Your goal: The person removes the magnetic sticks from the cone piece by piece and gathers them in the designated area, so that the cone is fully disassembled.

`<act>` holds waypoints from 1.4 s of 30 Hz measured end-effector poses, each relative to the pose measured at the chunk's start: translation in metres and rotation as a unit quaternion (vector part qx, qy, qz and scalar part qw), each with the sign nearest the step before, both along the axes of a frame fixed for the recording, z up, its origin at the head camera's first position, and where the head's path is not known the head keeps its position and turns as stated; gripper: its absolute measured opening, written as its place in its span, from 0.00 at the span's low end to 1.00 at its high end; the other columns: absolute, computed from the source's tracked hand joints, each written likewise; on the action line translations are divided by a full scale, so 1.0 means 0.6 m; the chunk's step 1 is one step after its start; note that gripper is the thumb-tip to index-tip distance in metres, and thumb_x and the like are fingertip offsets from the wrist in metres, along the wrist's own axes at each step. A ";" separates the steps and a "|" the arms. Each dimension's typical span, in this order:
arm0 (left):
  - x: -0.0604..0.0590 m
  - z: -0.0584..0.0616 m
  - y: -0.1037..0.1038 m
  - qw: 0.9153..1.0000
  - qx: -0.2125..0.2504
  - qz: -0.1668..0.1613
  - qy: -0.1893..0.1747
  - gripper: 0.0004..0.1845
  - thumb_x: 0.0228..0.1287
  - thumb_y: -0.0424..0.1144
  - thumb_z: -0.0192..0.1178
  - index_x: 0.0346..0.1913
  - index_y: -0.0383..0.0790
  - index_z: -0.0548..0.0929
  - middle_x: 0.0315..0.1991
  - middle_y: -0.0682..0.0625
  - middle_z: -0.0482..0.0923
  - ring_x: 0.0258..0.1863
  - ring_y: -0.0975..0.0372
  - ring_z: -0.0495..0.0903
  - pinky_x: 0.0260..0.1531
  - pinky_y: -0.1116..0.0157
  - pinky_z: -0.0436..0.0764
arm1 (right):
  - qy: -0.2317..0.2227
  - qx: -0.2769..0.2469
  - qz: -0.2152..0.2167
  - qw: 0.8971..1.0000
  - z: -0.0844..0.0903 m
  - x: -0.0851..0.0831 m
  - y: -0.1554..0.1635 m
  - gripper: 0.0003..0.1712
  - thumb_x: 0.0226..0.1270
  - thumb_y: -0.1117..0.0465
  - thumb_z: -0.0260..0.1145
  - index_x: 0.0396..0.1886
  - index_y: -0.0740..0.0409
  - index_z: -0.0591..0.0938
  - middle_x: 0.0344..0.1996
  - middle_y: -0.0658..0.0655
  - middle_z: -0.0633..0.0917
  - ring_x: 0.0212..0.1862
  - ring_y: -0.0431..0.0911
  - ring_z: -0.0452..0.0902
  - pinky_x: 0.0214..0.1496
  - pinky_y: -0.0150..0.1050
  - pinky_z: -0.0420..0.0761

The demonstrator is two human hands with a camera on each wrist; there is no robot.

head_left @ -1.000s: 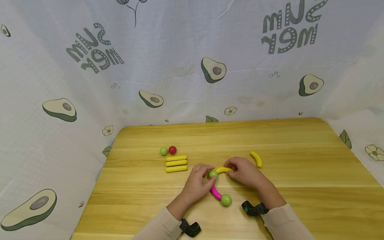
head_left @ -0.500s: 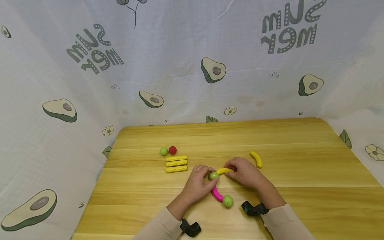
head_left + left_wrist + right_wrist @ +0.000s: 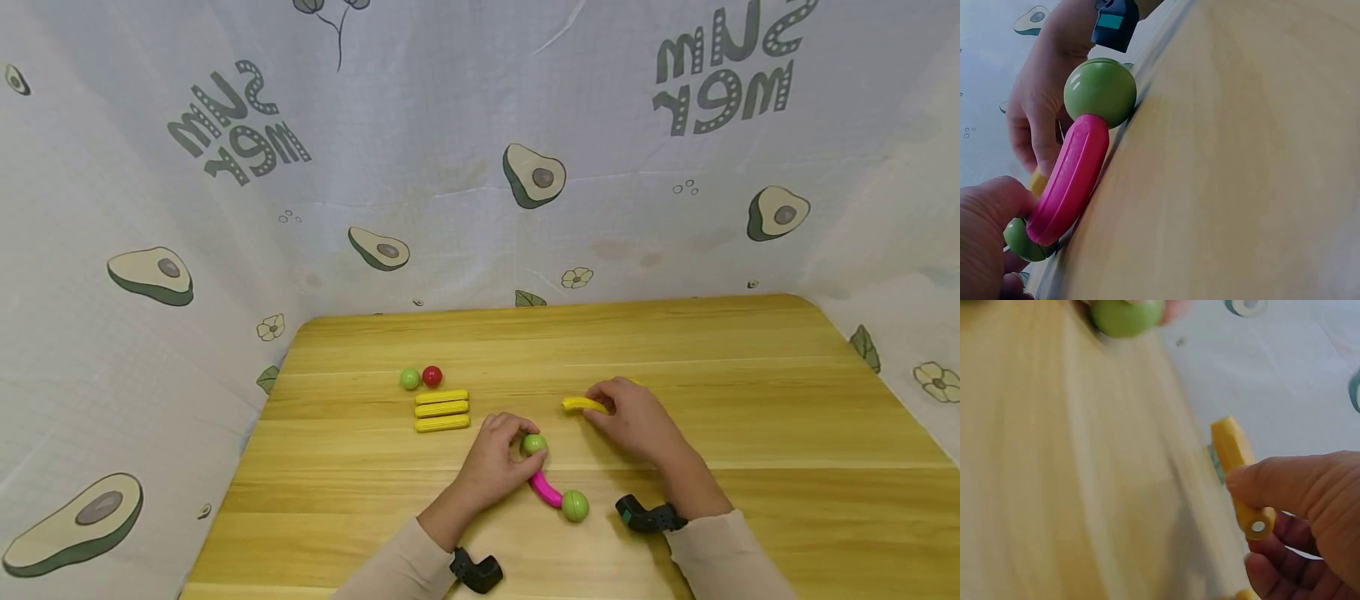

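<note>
My left hand (image 3: 491,463) pinches a green ball (image 3: 534,444) between thumb and fingers. A pink curved magnetic rod (image 3: 547,490) meets that ball, and its other end touches a second green ball (image 3: 575,506). In my right hand (image 3: 632,423), to the right and farther back, I hold a yellow curved magnetic rod (image 3: 579,403). The right wrist view shows the yellow rod (image 3: 1235,445) between thumb and fingers, a round silvery spot on its near end. It stands apart from the balls. The left wrist view has the pink rod (image 3: 1071,178) up close.
Several loose pieces lie left of my hands: a green ball (image 3: 409,379), a red ball (image 3: 432,377) and three straight yellow rods (image 3: 442,411) in a stack of rows. Another yellow rod (image 3: 636,382) is mostly hidden behind my right hand. A printed cloth (image 3: 450,208) hangs behind the wooden table (image 3: 750,375).
My right hand has pulled the yellow curved rod away from the pinched green ball, back and to the right. The pink rod and its far ball have shifted slightly right and nearer.
</note>
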State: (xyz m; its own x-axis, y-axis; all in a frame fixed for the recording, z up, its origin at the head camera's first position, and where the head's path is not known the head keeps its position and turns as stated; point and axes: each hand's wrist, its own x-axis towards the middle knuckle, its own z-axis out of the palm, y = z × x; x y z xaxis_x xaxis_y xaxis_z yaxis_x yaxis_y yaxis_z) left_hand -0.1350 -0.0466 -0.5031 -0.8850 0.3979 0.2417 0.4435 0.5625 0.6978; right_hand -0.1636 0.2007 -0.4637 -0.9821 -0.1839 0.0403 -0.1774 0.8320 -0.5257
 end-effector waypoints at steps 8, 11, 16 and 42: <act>0.000 -0.002 0.000 1.000 0.006 0.000 -0.002 0.13 0.63 0.44 0.72 0.47 0.46 0.84 0.42 0.54 0.84 0.44 0.65 0.72 0.46 0.69 0.74 | -0.012 -0.039 -0.085 0.996 0.022 -0.003 0.061 0.19 0.70 0.57 0.69 0.53 0.66 0.83 0.44 0.65 0.84 0.44 0.54 0.78 0.45 0.49 0.81; 0.001 -0.003 0.000 1.000 0.007 -0.001 -0.003 0.13 0.63 0.44 0.72 0.47 0.46 0.84 0.42 0.54 0.84 0.44 0.65 0.73 0.47 0.69 0.74 | -0.021 -0.040 -0.109 0.993 0.024 -0.001 0.078 0.22 0.72 0.53 0.68 0.55 0.67 0.82 0.44 0.66 0.83 0.43 0.54 0.78 0.41 0.45 0.80; 0.001 -0.004 0.000 1.000 0.010 -0.002 -0.006 0.13 0.63 0.45 0.72 0.48 0.46 0.84 0.43 0.54 0.84 0.44 0.65 0.72 0.47 0.69 0.74 | -0.029 -0.041 -0.145 0.988 0.023 0.003 0.106 0.27 0.75 0.46 0.63 0.56 0.66 0.80 0.47 0.68 0.84 0.47 0.58 0.79 0.44 0.50 0.80; -0.001 -0.006 -0.002 1.000 0.007 -0.008 -0.004 0.14 0.64 0.46 0.71 0.48 0.46 0.84 0.44 0.54 0.83 0.47 0.64 0.73 0.49 0.68 0.75 | -0.118 0.001 -0.188 0.975 0.011 0.003 0.133 0.27 0.75 0.45 0.60 0.47 0.68 0.81 0.39 0.66 0.86 0.35 0.53 0.77 0.31 0.37 0.70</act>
State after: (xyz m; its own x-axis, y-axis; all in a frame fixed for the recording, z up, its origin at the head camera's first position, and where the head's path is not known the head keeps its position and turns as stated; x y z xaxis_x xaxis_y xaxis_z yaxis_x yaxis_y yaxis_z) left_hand -0.1355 -0.0478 -0.5069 -0.8801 0.4093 0.2407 0.4474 0.5450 0.7091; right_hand -0.1617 0.2808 -0.4571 -0.9620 0.1919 -0.1944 0.2665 0.8154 -0.5139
